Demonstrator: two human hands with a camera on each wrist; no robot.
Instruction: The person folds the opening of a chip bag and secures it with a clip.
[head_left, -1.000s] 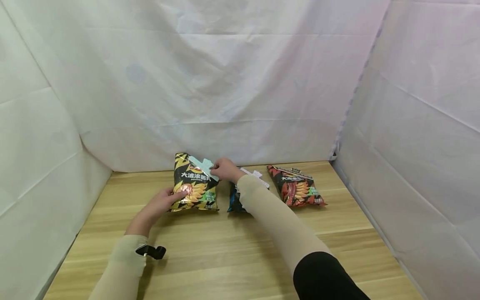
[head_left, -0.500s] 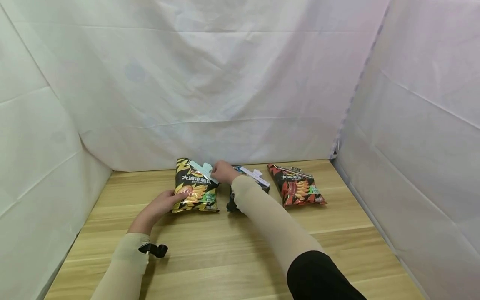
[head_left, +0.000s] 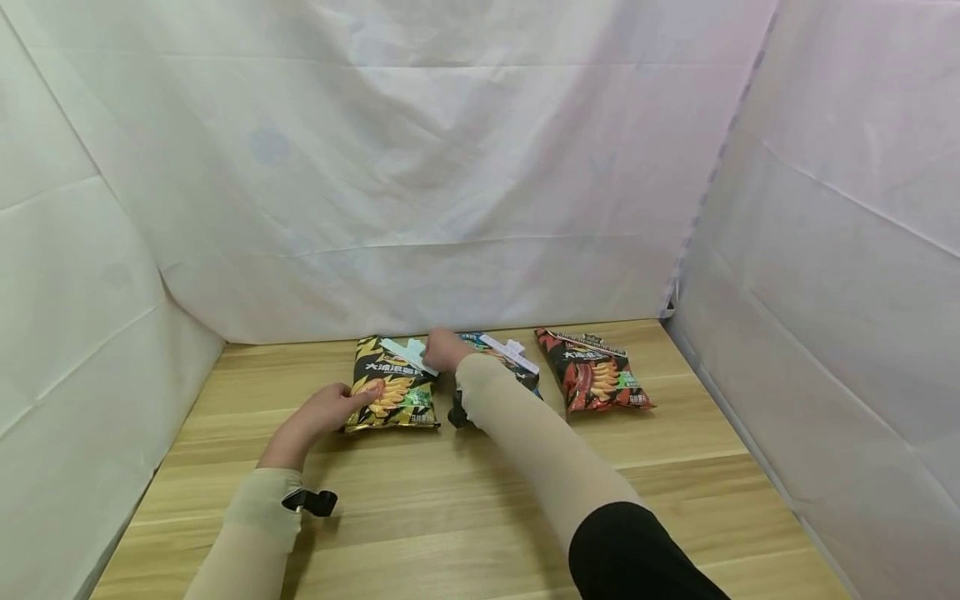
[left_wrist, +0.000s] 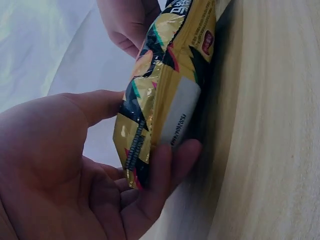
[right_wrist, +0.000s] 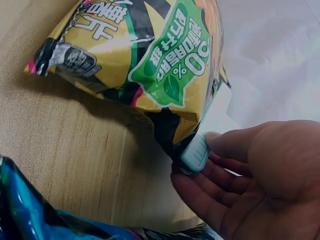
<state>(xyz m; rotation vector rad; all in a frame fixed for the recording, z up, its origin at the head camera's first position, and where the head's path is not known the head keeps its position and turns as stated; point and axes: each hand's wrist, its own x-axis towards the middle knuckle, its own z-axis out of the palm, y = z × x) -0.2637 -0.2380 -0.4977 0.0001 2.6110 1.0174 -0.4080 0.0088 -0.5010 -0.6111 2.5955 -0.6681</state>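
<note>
A yellow-and-black bag of chips (head_left: pixel 397 402) lies at the left of the row in the head view, a pale mint bag clip (head_left: pixel 405 355) across its top corner. My left hand (head_left: pixel 318 417) pinches the bag's left edge; the left wrist view shows the thumb on the front and fingers (left_wrist: pixel 162 170) underneath, between bag and table. With thumb and fingers my right hand (head_left: pixel 446 350) pinches the clip's right end, seen closely in the right wrist view, where the clip (right_wrist: pixel 207 130) grips the bag's edge. The bag's far side is hidden there.
A blue bag of chips (head_left: pixel 473 338) with a lavender clip (head_left: pixel 512 353) sits partly under my right forearm. To its right lies a red bag of chips (head_left: pixel 603 383) with a clip (head_left: pixel 591 344). White cloth (head_left: pixel 450 167) hangs behind the wooden table (head_left: pixel 427 517).
The yellow bag's top has come down toward the table, from tilted up to nearly flat. Both hands have gone down with it and keep their holds.
</note>
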